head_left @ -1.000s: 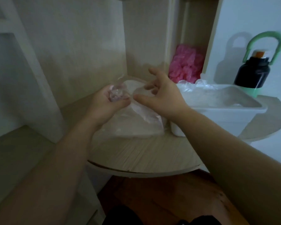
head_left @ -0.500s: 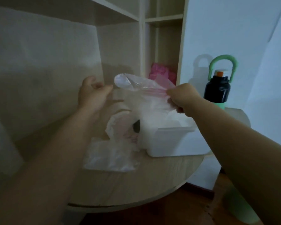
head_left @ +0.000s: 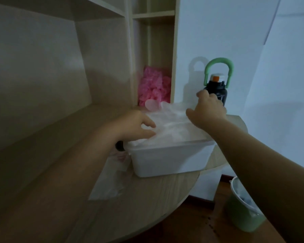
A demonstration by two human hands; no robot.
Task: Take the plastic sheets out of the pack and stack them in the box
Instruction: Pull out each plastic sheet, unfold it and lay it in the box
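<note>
Your left hand [head_left: 135, 127] and right hand [head_left: 207, 111], fingers open, press 1 sheet [head_left: 170, 130] into the box [head_left: 168, 162] — the pack [head_left: 107, 186] lies left, nearer your left hand.

One box [head_left: 168, 160], one pack [head_left: 109, 185], one bottle [head_left: 221, 93], one green bin [head_left: 242, 218], one pink bundle [head_left: 154, 88].
</note>
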